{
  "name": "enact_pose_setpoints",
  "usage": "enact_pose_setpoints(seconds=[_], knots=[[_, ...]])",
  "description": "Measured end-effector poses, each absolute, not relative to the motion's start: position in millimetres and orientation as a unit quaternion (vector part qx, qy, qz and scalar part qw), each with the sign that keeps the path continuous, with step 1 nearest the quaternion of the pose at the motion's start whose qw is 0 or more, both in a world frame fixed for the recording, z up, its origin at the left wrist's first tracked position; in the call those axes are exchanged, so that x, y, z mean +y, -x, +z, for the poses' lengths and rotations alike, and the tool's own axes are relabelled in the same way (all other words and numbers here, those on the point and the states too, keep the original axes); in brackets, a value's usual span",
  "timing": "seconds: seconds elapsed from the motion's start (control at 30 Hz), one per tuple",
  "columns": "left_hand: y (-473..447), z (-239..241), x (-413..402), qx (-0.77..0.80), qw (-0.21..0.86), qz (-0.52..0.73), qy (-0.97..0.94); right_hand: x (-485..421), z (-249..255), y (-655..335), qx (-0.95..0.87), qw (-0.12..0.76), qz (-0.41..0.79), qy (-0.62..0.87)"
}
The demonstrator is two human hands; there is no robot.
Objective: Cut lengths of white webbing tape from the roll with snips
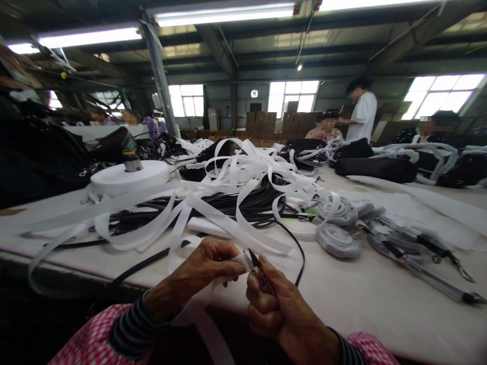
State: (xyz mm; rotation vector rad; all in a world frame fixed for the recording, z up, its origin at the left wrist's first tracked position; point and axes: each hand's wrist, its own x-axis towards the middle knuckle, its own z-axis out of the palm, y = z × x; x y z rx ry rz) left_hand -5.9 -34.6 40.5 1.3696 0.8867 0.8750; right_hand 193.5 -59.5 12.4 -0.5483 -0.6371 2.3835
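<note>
My left hand pinches a white ribbon strip near the table's front edge; the strip trails down from the fingers toward my lap. My right hand is closed around small dark scissors, whose tips meet the ribbon end held by the left fingers. Both hands sit close together, almost touching. Just behind them lies a heap of loose white ribbon mixed with a bundle of black cords.
A white tape roll stands on the white table at the left. Coiled grey straps and black straps with metal clips lie at the right. Black bags and several seated and standing people are at the back.
</note>
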Motion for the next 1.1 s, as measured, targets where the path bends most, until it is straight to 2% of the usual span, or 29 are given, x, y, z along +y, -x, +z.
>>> enact_pose_setpoints(seconds=[0.13,0.33,0.67,0.83,1.0,1.1], knots=[[6.2,43.1,-35.6,0.38,0.597,0.369,-0.603,-60.2,8.7,-196.7,-0.226,0.287,0.918,0.153],[11.9,44.0,-32.9,0.385,0.595,0.333,-0.622,-62.8,0.1,-190.7,-0.231,0.303,0.91,0.162],[31.0,46.8,-27.9,0.415,0.549,0.306,-0.658,-60.9,1.7,-186.2,-0.218,0.265,0.932,0.115],[41.0,42.7,-29.6,0.427,0.538,0.301,-0.662,-60.4,5.9,-190.7,-0.222,0.327,0.906,0.151],[37.7,39.8,-38.3,0.42,0.567,0.354,-0.613,-63.0,8.6,-192.2,-0.241,0.297,0.901,0.202],[31.7,41.9,-41.1,0.41,0.583,0.366,-0.599,-64.3,16.6,-192.4,-0.309,0.338,0.856,0.241]])
